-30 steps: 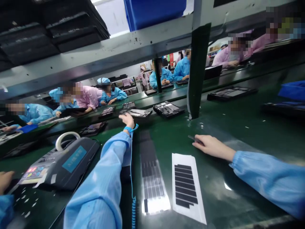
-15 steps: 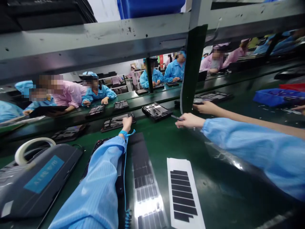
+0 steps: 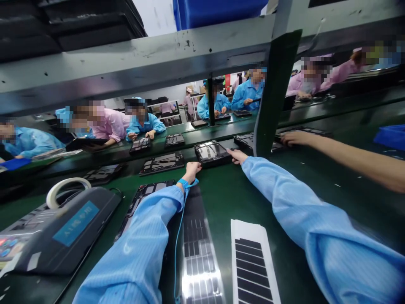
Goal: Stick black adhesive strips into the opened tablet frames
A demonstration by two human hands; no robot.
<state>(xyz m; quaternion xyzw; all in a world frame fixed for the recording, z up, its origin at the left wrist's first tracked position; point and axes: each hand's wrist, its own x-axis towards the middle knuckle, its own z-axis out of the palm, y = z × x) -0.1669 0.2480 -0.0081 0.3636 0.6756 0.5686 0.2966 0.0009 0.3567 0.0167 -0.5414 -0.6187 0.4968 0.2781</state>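
My left hand [image 3: 192,169], a blue wrist strap [image 3: 187,184] round its wrist, has its fingers curled at the near left corner of an opened tablet-like device [image 3: 209,153] with exposed inner parts. Whatever those fingers grip, if anything, is hidden. At that device's right edge is my right hand [image 3: 238,156], closed round a thin dark tool, of which little shows. Another opened device [image 3: 163,163] lies just left. Partly beneath my left sleeve is a closer one [image 3: 139,202]. Clear film with dark strips [image 3: 198,236] and a white sheet of black stickers [image 3: 253,261] lie nearer me.
A grey machine [image 3: 72,232] with a tape roll [image 3: 68,190] stands at left. A metal shelf beam [image 3: 152,57] and dark green post [image 3: 280,93] cross ahead. A co-worker's bare arm [image 3: 354,158] reaches in from the right. A blue bin [image 3: 390,137] sits beyond it.
My left hand has left the left-hand device and moved right to the middle one. My right hand has moved left to that device's edge. The view has shifted left.
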